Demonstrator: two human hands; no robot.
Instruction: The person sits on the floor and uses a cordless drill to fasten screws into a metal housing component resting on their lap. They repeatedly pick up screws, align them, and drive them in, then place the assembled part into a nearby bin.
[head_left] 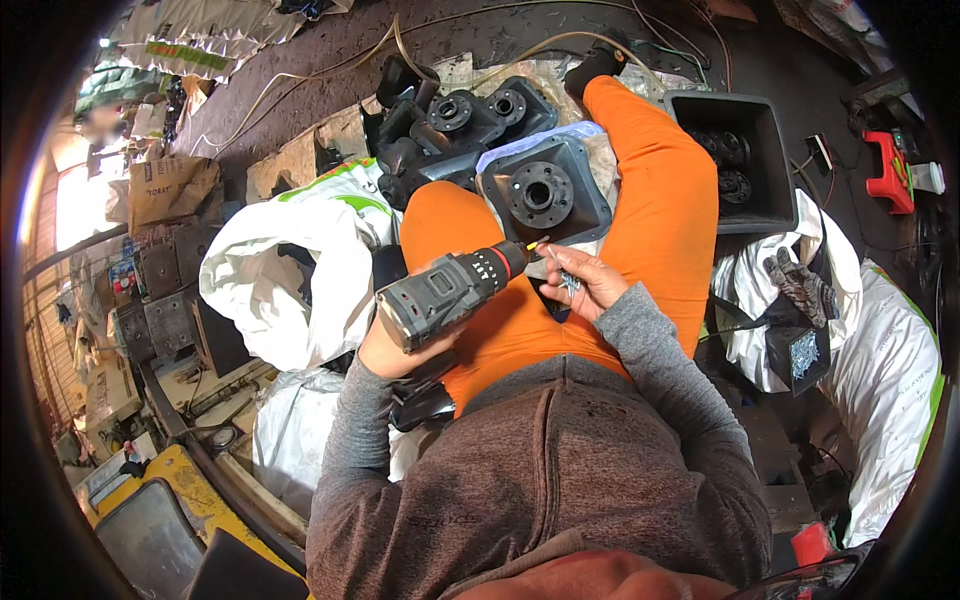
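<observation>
My left hand (392,352) is wrapped round a grey and black cordless drill (440,290) with a red ring near its nose. The drill lies level over my lap, its bit (534,245) pointing right. My right hand (596,284) is closed on several small silvery screws (570,284), with thumb and fingertips close to the tip of the bit. Whether a screw sits on the bit is too small to tell. Between my knees, just beyond the hands, rests a black square housing (588,207) with a round holed flange (541,194) facing up.
Several similar black housings (450,113) stand beyond my left knee. A black crate (780,140) with round parts is at the right. Below it, a tray of screws (804,355) and a dirty glove (800,285) lie by white sacks (885,400). Another white sack (290,270) stands left.
</observation>
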